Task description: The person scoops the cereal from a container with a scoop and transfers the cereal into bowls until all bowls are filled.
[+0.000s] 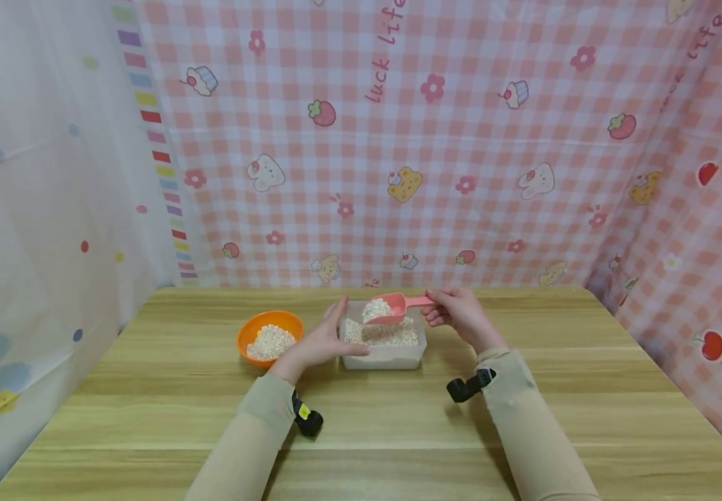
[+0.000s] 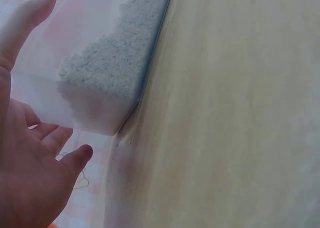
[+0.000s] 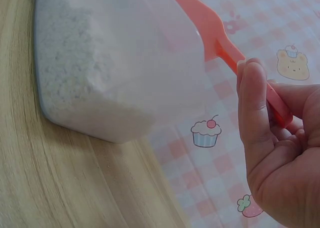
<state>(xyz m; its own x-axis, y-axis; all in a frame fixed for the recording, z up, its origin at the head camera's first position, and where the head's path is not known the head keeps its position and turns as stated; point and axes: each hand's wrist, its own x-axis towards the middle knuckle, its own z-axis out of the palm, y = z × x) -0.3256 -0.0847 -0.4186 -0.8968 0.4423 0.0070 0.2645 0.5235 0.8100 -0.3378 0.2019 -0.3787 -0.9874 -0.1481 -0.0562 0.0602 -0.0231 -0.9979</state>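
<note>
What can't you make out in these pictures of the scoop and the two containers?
- Scoop bowl: hidden in the right wrist view behind the cloudy box wall; only the handle shows.
- Orange bowl: out of frame in the wrist views, apart from perhaps a sliver.
- Left hand: its fingers are cut off by the frame edge in the left wrist view.
- Grains: too small in the head view, blurred in the others.

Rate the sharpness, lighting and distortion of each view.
Head view: evenly lit, fairly sharp, wide-angle bending at the edges, soft shadows under the arms on the table. Left wrist view: washed out, the left hand and clear container soft. Right wrist view: the container blurred, the right hand and pink scoop clearer.
</note>
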